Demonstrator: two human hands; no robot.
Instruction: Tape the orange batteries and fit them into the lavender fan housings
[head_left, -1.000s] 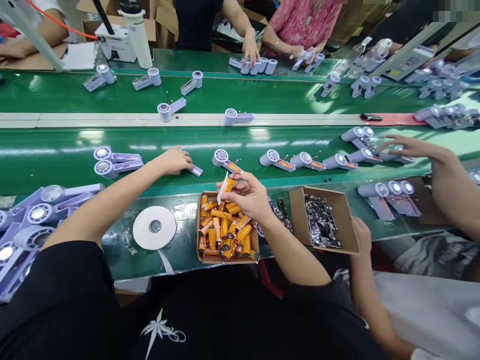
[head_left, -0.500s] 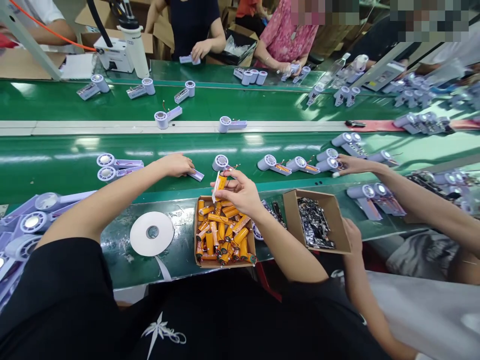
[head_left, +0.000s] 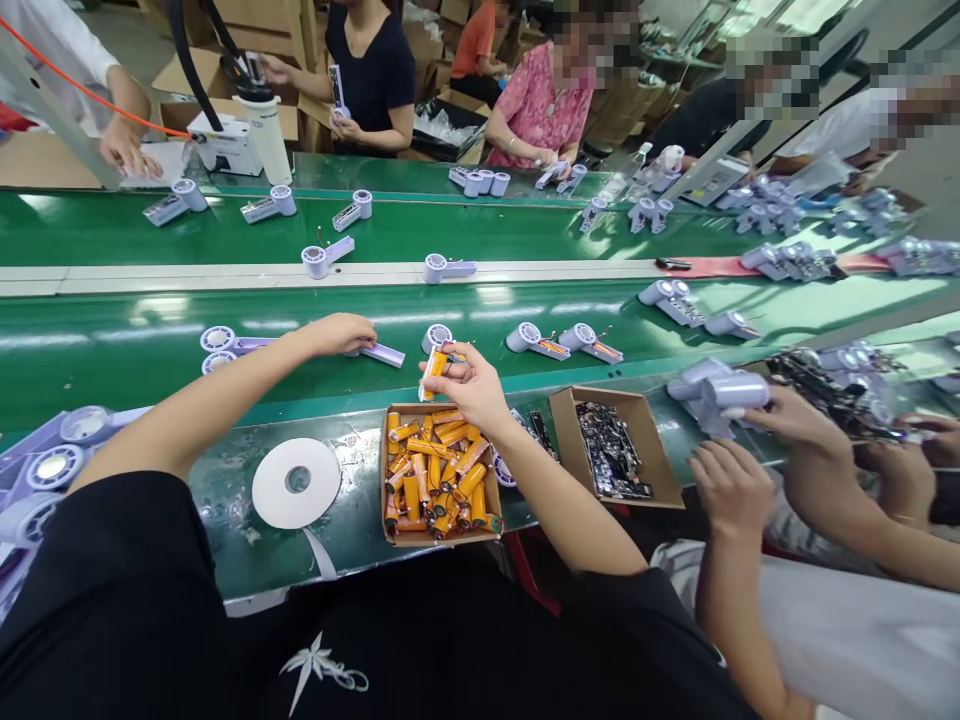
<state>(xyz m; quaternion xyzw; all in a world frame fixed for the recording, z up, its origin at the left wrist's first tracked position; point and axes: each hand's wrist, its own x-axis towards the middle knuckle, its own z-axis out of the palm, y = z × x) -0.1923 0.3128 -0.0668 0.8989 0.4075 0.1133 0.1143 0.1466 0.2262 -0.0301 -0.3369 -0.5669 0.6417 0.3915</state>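
My right hand (head_left: 471, 385) pinches an orange cylindrical battery (head_left: 434, 372) with a white strip along its side, held above the open box (head_left: 442, 541) of similar batteries. Just behind it on the green belt stands a lavender handheld fan body (head_left: 438, 336), partly hidden by the battery and fingers. Over the belt to the left, my left hand (head_left: 339, 334) has its fingers closed on another lavender fan housing (head_left: 386, 355); the handle sticks out to the right, and the rest is mostly covered by the hand.
A white tape roll (head_left: 295, 484) lies on the near ledge. Right of the batteries stands a carton (head_left: 660, 465) of dark circuit boards. More fan bodies (head_left: 541, 341) sit along the belt, with a pile (head_left: 56, 467) at left. Beside me, a co-worker's hands (head_left: 731, 485) handle fans; others work opposite.
The view has shifted slightly. My left hand has moved a little left relative to the fan, showing more handle. The co-worker at right has drawn fans off the belt. My right hand still holds the battery.
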